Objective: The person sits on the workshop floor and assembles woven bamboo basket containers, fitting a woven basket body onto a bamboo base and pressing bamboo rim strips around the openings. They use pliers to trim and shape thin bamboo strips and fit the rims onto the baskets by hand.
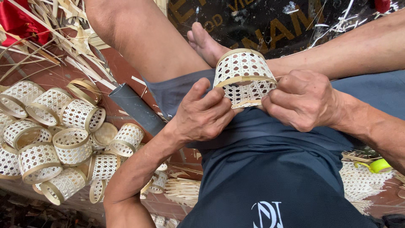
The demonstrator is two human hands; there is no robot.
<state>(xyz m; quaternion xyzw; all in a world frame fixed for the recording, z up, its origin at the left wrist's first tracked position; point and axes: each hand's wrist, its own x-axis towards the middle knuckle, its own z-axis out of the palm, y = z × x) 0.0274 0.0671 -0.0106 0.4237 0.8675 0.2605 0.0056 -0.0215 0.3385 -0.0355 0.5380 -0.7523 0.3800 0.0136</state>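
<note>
Left hand, right hand: both curled, pinching lower rim of woven basket held over lap. Left: heap of baskets, grey pipe, bamboo strips.

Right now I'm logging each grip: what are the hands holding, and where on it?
Both hands, left and right, hold one small woven basket by its lower open-weave edge, fingers pinching it from either side.

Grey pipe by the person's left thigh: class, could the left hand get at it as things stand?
Probably yes, once it lets go. The left hand now grips the woven basket along with the right hand. The grey pipe lies just beside the left wrist, its upper length bare, nothing lying across it.
</note>
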